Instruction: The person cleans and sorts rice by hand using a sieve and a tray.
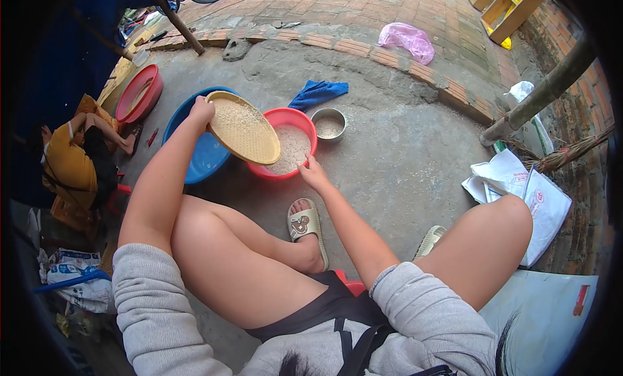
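Tilting a round woven bamboo tray [243, 128] of pale grain over a red plastic basin [285, 144] holding more grain.

The left hand [202, 109] grips the tray's far rim; the right hand [313, 171] closes on the basin's near edge. A blue plastic basin [198, 155] sits just beside, a small steel bowl [328, 123] and blue cloth [318, 92] behind, on the concrete floor [402, 155].

Sieve [243, 128] tilts over grain basin [305, 120], metal bowl [329, 124] right.
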Motion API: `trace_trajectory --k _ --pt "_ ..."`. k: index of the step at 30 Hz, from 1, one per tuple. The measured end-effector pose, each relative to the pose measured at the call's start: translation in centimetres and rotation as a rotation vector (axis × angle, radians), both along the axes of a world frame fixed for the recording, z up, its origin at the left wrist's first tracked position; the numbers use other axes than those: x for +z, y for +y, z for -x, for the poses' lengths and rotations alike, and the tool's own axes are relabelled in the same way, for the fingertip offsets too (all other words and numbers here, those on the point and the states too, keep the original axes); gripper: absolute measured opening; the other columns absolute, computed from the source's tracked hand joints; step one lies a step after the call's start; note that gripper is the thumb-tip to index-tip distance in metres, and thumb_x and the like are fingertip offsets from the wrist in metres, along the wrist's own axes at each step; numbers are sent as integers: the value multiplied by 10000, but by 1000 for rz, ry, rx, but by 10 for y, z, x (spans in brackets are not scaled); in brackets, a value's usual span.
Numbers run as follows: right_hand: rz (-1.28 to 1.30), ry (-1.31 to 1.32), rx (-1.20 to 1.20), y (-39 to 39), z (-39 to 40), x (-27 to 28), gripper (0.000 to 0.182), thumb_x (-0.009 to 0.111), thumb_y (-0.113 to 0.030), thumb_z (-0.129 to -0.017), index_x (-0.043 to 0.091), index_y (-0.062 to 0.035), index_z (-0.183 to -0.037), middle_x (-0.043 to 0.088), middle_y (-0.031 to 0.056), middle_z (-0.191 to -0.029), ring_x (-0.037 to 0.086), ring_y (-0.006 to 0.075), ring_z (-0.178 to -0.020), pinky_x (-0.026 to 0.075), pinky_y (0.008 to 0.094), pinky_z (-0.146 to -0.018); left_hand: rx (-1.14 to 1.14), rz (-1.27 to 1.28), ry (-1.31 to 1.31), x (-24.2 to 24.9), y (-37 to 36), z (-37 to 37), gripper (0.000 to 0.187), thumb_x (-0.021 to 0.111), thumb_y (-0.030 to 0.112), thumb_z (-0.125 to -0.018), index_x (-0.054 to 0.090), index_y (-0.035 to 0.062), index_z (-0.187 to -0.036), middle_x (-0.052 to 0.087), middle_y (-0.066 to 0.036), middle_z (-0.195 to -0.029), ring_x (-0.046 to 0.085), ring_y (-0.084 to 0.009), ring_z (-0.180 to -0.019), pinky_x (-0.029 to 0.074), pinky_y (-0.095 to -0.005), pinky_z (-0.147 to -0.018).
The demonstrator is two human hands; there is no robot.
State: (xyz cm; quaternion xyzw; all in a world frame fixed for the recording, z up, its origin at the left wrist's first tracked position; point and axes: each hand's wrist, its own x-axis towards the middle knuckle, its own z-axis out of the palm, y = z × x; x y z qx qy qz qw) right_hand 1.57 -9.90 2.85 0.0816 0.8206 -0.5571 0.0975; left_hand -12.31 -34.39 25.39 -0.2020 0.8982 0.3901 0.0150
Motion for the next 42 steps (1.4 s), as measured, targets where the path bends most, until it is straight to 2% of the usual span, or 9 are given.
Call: trace_trajectory --k 4,9,22,30,35,38,40,41,42 --pt "25 44 -52 -5 1 -10 633 548 -355 -827 365 3 -1315 439 267 -1269 438 371 -1184 353 397 -987 -194 551 40 -11 27 0 303 445 102 -865 406 -12 -1142 571 -270 -1067 573 -387 -995 452 -455 -841" --pt "-22 47 -69 -11 -1 -9 626 545 -342 -831 378 50 -1289 438 264 -1271 436 366 -1186 351 395 -991 -335 760 158 5 70 -31 339 459 41 -807 415 -9 -1139 633 -234 -855 626 -382 -823 499 -463 -688" --pt "38 -18 -112 -9 4 -10 610 560 -337 -827 405 41 -1281 510 246 -1217 488 340 -1151 374 371 -966 -798 1126 328 16 122 -56 560 488 56 -777 353 75 -1320 625 -141 -729 631 -296 -643 488 -395 -508" --pt "107 -28 -153 1 11 -13 549 555 -300 -836 436 29 -1259 573 191 -1142 564 282 -1036 423 344 -887 -820 1052 354 21 134 -61 543 477 60 -786 363 119 -1313 625 -144 -737 632 -298 -655 486 -402 -513" --pt "318 -33 -271 14 17 1 501 504 -340 -887 444 5 -1245 607 102 -991 575 176 -859 466 312 -696 -699 907 350 36 137 -55 512 446 46 -796 379 132 -1296 635 -164 -777 623 -342 -662 474 -448 -542" --pt "345 -84 -453 27 32 -3 517 471 -387 -903 420 -10 -1254 596 109 -1026 577 163 -851 469 325 -632 -580 708 356 40 134 -47 437 444 59 -815 405 105 -1248 628 -221 -812 619 -382 -771 488 -459 -655" --pt "370 -46 -471 43 36 11 514 435 -424 -918 418 -24 -1240 583 117 -1054 587 151 -855 484 350 -631 -563 395 423 32 127 -36 383 424 64 -850 414 95 -1231 612 -251 -911 613 -343 -874 479 -421 -718" --pt "599 4 -517 52 37 23 499 437 -402 -924 432 10 -1205 579 139 -1055 569 190 -929 454 342 -754 -565 397 428 27 125 -33 383 424 64 -850 414 95 -1231 612 -251 -911 613 -343 -874 479 -421 -718" --pt "829 56 -558 61 36 40 487 438 -379 -929 446 45 -1169 576 161 -1056 551 229 -1003 424 333 -877 -546 182 395 20 123 -29 361 430 72 -865 412 96 -1225 602 -228 -958 603 -305 -903 473 -403 -735"
